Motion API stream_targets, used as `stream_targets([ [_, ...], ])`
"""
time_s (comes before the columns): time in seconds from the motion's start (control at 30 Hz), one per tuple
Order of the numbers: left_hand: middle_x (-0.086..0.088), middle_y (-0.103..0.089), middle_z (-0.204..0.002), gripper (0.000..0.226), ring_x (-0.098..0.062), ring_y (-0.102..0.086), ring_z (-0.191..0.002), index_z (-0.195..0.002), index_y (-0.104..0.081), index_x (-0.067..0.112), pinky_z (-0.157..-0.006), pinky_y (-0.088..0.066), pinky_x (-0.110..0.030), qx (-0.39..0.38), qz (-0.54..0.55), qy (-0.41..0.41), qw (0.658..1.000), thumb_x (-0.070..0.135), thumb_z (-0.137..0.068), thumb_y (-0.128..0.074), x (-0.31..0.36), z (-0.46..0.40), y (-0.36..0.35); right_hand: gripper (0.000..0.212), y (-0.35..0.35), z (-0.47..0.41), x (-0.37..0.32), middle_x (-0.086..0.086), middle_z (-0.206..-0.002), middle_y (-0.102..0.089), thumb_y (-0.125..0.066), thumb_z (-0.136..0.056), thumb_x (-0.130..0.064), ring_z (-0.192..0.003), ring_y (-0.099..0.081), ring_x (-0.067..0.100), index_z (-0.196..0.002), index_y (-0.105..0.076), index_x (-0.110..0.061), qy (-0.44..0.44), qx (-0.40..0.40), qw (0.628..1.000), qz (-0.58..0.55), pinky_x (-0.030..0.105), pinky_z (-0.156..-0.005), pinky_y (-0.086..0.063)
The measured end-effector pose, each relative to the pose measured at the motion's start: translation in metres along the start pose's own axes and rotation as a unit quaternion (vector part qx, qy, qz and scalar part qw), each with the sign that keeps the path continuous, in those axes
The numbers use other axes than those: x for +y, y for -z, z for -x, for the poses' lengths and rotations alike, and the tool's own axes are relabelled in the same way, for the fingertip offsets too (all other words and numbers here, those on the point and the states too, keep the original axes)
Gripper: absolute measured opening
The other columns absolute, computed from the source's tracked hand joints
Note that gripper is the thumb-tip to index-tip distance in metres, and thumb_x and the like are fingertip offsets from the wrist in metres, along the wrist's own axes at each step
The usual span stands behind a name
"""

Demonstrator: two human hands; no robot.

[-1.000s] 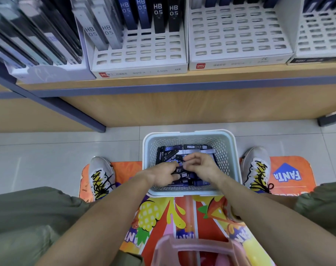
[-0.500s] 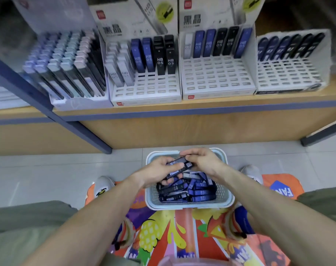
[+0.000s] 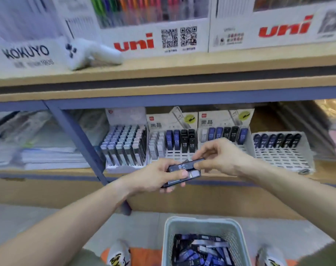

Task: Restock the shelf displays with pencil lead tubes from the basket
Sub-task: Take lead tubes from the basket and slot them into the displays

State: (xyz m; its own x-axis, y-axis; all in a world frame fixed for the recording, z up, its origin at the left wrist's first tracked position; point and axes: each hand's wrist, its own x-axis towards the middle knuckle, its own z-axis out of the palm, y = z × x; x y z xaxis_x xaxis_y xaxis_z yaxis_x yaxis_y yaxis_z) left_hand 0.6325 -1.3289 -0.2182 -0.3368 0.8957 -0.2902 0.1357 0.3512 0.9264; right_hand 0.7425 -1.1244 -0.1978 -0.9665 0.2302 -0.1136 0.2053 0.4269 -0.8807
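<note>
Gripping lead tubes (image 3: 183, 172): left hand (image 3: 153, 177) fingers curled | right hand (image 3: 219, 156) fingers pinching top tube

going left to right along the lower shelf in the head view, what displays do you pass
Stacked paper packs → full tray of pale lead tubes → tray with white, blue and black tubes → second mixed tray → mostly bare white grid tray

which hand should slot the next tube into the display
Right, probably. The right hand already pinches the top tube and sits nearest the half-empty displays. The left hand is busy holding the remaining stack.
</note>
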Motion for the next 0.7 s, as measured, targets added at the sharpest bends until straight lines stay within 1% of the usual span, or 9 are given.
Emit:
stream_targets([
  [0.17, -0.005, -0.066, -0.091, 0.027, -0.015, -0.055, -0.058, -0.124, -0.053, 0.007, -0.05, -0.044, -0.023, 0.045, 0.023, -0.032, 0.998, 0.024, -0.104, -0.058, 0.003, 0.002, 0.023, 0.022, 0.013, -0.022, -0.019, 0.003, -0.092, -0.076, -0.083, -0.081, -0.01, -0.081, -0.069, 0.01, -0.097, -0.079, -0.025, -0.003, -0.049, 0.999, 0.012, 0.024, -0.078, -0.056],
  [0.27, -0.005, -0.067, -0.09, 0.016, -0.013, -0.054, -0.055, -0.116, -0.053, 0.007, -0.048, -0.042, -0.022, 0.083, 0.064, -0.041, 0.994, 0.019, -0.106, -0.053, -0.013, -0.002, 0.028, 0.022, 0.005, -0.033, -0.01, 0.004, -0.092, -0.075, -0.079, -0.085, -0.009, -0.08, -0.066, 0.012, -0.098, -0.08, -0.027, -0.033, -0.083, 0.996, -0.014, 0.029, -0.078, -0.055],
  [0.33, -0.011, -0.062, -0.089, 0.02, -0.012, -0.054, -0.053, -0.119, -0.051, 0.002, -0.046, -0.042, -0.022, 0.108, 0.095, -0.034, 0.989, 0.017, -0.106, -0.052, -0.022, -0.008, 0.028, 0.024, -0.005, -0.042, -0.002, 0.008, -0.094, -0.075, -0.076, -0.085, -0.003, -0.08, -0.067, 0.015, -0.1, -0.077, -0.022, -0.043, -0.082, 0.995, -0.031, 0.034, -0.078, -0.056],
  [0.4, -0.012, -0.062, -0.081, 0.025, -0.012, -0.055, -0.052, -0.122, -0.048, -0.004, -0.046, -0.044, -0.022, 0.131, 0.134, -0.02, 0.982, 0.015, -0.106, -0.052, -0.028, -0.014, 0.026, 0.036, -0.015, -0.048, 0.0, 0.016, -0.101, -0.072, -0.073, -0.085, 0.004, -0.081, -0.068, 0.019, -0.111, -0.068, -0.019, -0.044, -0.088, 0.993, -0.059, 0.034, -0.075, -0.058],
  [0.47, -0.006, -0.066, -0.075, 0.019, -0.013, -0.057, -0.054, -0.118, -0.05, 0.0, -0.046, -0.045, -0.023, 0.141, 0.175, -0.018, 0.974, 0.015, -0.106, -0.052, -0.03, -0.019, 0.024, 0.055, -0.021, -0.053, 0.0, 0.017, -0.096, -0.069, -0.071, -0.085, 0.009, -0.08, -0.07, 0.022, -0.125, -0.057, -0.027, -0.035, -0.102, 0.989, -0.097, 0.034, -0.073, -0.06],
  [0.5, -0.007, -0.067, -0.081, 0.018, -0.015, -0.057, -0.057, -0.118, -0.051, 0.002, -0.046, -0.045, -0.025, 0.148, 0.198, -0.018, 0.969, 0.015, -0.105, -0.053, -0.031, -0.021, 0.024, 0.064, -0.022, -0.055, 0.0, 0.015, -0.093, -0.067, -0.071, -0.085, 0.009, -0.078, -0.07, 0.023, -0.13, -0.053, -0.033, -0.029, -0.105, 0.989, -0.101, 0.032, -0.071, -0.059],
  [0.6, -0.014, -0.065, -0.094, 0.012, -0.018, -0.055, -0.059, -0.116, -0.053, 0.007, -0.045, -0.042, -0.026, 0.185, 0.269, 0.012, 0.945, 0.011, -0.104, -0.054, -0.035, -0.026, 0.025, 0.067, -0.023, -0.061, 0.003, 0.008, -0.089, -0.064, -0.072, -0.088, 0.004, -0.07, -0.07, 0.021, -0.134, -0.049, -0.039, -0.014, -0.063, 0.995, -0.081, 0.026, -0.064, -0.058],
  [0.67, -0.016, -0.064, -0.097, 0.02, -0.017, -0.052, -0.056, -0.12, -0.053, 0.001, -0.043, -0.04, -0.025, 0.193, 0.291, 0.027, 0.937, 0.012, -0.104, -0.056, -0.04, -0.029, 0.025, 0.058, -0.024, -0.069, 0.012, 0.004, -0.083, -0.067, -0.072, -0.09, -0.004, -0.071, -0.071, 0.018, -0.132, -0.05, -0.037, 0.012, 0.014, 0.999, -0.044, 0.032, -0.07, -0.061],
  [0.7, -0.016, -0.064, -0.098, 0.025, -0.017, -0.05, -0.055, -0.123, -0.051, -0.002, -0.041, -0.039, -0.025, 0.195, 0.296, 0.032, 0.934, 0.013, -0.104, -0.056, -0.042, -0.03, 0.025, 0.053, -0.024, -0.073, 0.017, 0.001, -0.08, -0.069, -0.071, -0.092, -0.008, -0.072, -0.07, 0.014, -0.13, -0.049, -0.037, 0.036, 0.059, 0.998, 0.0, 0.032, -0.072, -0.06],
])
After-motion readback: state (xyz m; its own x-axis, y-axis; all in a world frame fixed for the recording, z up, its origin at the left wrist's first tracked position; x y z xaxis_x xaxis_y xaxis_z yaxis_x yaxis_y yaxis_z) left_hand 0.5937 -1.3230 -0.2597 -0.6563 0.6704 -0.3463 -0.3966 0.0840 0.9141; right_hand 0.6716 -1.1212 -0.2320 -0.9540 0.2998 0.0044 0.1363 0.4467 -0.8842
